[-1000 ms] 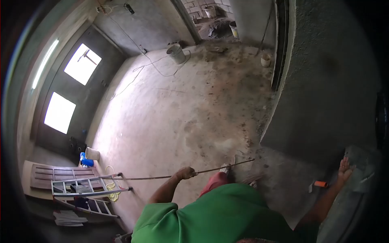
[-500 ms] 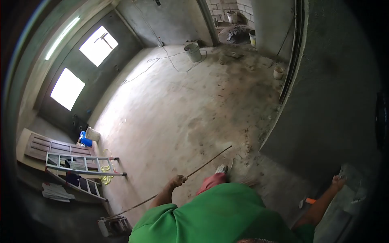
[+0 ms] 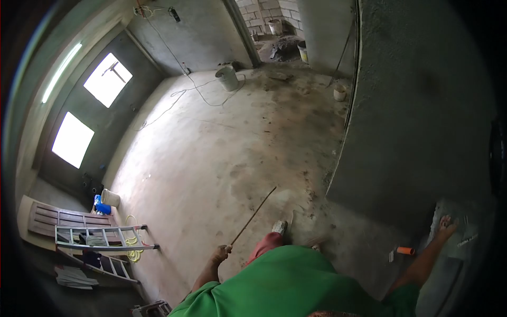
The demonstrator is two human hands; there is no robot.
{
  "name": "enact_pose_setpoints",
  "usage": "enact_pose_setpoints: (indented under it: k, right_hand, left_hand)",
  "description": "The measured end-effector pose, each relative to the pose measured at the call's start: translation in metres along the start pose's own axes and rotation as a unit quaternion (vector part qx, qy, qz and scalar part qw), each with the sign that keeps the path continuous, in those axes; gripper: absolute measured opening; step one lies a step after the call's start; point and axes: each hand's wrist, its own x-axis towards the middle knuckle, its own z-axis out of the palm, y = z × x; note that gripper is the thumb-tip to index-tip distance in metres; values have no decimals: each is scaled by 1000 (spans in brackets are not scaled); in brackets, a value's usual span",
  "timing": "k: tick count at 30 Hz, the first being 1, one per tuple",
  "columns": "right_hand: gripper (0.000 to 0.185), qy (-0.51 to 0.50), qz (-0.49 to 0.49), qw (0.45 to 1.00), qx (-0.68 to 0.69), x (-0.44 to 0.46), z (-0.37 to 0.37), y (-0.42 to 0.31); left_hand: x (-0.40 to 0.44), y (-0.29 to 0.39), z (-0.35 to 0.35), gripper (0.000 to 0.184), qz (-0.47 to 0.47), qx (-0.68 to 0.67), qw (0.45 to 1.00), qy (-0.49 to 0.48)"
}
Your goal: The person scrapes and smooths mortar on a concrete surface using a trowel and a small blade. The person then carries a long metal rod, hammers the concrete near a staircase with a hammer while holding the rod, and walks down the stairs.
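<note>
No readable text, labels or numbers

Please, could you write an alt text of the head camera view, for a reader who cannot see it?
A person in a green shirt holds a thin rod in the left hand over a stained floor, right hand reaching out sideways. Around the grey room are a ladder, a bucket and two bright window openings.
</note>
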Motion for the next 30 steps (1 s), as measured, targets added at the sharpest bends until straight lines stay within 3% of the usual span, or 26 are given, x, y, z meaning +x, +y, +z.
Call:
enact_pose_setpoints:
  k: [2, 6, 8, 9, 12, 14, 15, 16, 19, 20, 21, 24, 25, 27, 28, 29, 30]
  right_hand:
    - [33, -47, -52, 984, -162, 5, 0, -18]
    - [28, -28, -57, 980, -187, 44, -23, -34]
    - [26, -53, -109, 938, -325, 37, -44, -32]
    - [26, -43, -110, 937, -328, 34, -53, -29]
    - [23, 8, -198, 913, -357, -79, -48, 8]
    - [24, 7, -235, 879, -415, -91, -65, 8]
    - [28, -5, -224, 871, -437, -87, -75, 8]
    - [28, 3, -233, 866, -443, -104, -84, 11]
    - [29, -51, -354, 833, -421, -217, -100, 67]
    - [29, -47, -371, 831, -411, -260, -105, 89]
    - [28, -43, -382, 828, -408, -282, -107, 101]
    - [39, -84, -353, 852, -378, -333, -117, 127]
    - [39, -104, -421, 762, -480, -309, -160, 138]
    - [40, -92, -571, 528, -622, -257, -247, 160]
    - [40, -43, -562, 270, -781, -272, -270, 179]
    - [40, -9, -560, -18, -828, -287, -294, 198]
    - [41, -52, -540, 0, -840, -308, -308, 229]
  left_hand:
    - [2, -4, 2, 53, 6, -31, 1000, 4]
    - [21, -8, 3, 53, 21, -32, 999, 4]
    - [23, -2, 1, 53, 51, -14, 999, 7]
    - [28, 4, -4, 53, 85, 0, 996, 16]
    - [45, 29, -21, 51, 63, -20, 998, -1]
    - [70, 46, -25, 48, 42, -4, 999, -19]
    - [92, 39, -24, 48, 131, 11, 991, 9]
    - [119, 28, -25, 49, 147, -20, 989, -11]
    - [170, 47, -39, 55, 280, 48, 959, 7]
    - [178, 60, -47, 56, 270, 36, 962, -10]
    - [182, 84, -61, 53, 125, -2, 988, -90]
    - [243, 91, -86, 49, 56, -101, 976, -183]
    - [267, 94, -95, 46, 49, -120, 968, -213]
    - [322, 93, -114, 43, 41, -143, 955, -258]
    - [355, 78, -116, 41, 142, -148, 946, -253]
    - [369, 77, -129, 40, 179, -151, 935, -266]
    - [381, 77, -142, 38, 215, -154, 923, -280]
